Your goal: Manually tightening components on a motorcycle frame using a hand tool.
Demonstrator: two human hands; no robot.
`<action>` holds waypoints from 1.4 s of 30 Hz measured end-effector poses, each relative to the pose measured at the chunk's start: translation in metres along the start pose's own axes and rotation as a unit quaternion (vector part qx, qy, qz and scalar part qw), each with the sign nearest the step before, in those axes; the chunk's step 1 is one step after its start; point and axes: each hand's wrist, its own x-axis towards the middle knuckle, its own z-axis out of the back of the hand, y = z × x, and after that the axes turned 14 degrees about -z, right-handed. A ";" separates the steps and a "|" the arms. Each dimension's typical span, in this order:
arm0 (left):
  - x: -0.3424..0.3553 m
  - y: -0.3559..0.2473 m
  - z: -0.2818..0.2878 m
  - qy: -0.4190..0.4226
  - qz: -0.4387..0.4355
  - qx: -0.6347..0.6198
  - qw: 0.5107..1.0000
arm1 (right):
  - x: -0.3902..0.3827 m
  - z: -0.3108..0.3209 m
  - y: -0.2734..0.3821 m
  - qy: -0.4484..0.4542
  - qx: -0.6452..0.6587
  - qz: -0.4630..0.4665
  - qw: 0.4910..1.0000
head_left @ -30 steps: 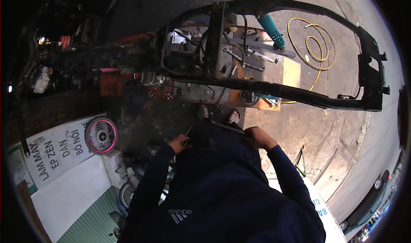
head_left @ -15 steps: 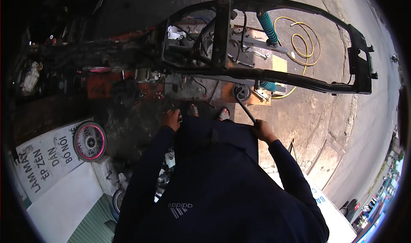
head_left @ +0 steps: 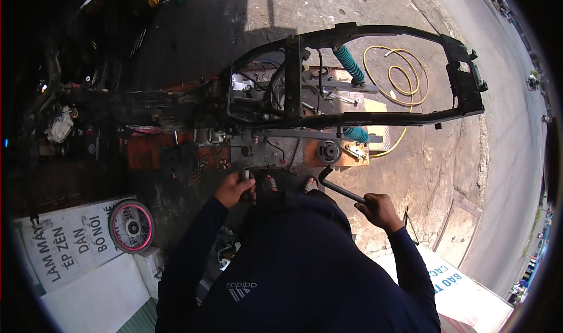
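— Gripping what?
— Right hand (head_left: 380,211) was clamped on the bar (head_left: 343,191), well back from its bend, likely for leverage; left hand (head_left: 233,189) closed round a tube (head_left: 245,174).
— Where was the frame (head_left: 375,119)?
— Beyond both, shocks (head_left: 350,66) probably carrying it.

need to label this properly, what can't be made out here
In the head view:
Metal piece: lower part covered by the left hand holding it.
Bent bar: gripped end hidden by the right hand.
Black frame: left end lost in dark shadow.
Near teal spring: upper part blocked by that frame.
Small parts on the orange platform: too small to identify.
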 end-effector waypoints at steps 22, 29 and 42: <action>0.045 -0.132 -0.134 0.049 -0.134 -0.353 0.925 | -0.019 0.126 0.032 0.021 -0.166 0.110 0.980; 0.071 -0.120 -0.148 0.063 -0.057 -0.401 0.912 | -0.036 0.150 0.060 0.006 -0.245 0.056 0.968; 0.090 -0.116 -0.173 0.075 -0.085 -0.407 0.906 | -0.047 0.182 0.106 -0.065 -0.319 0.028 0.945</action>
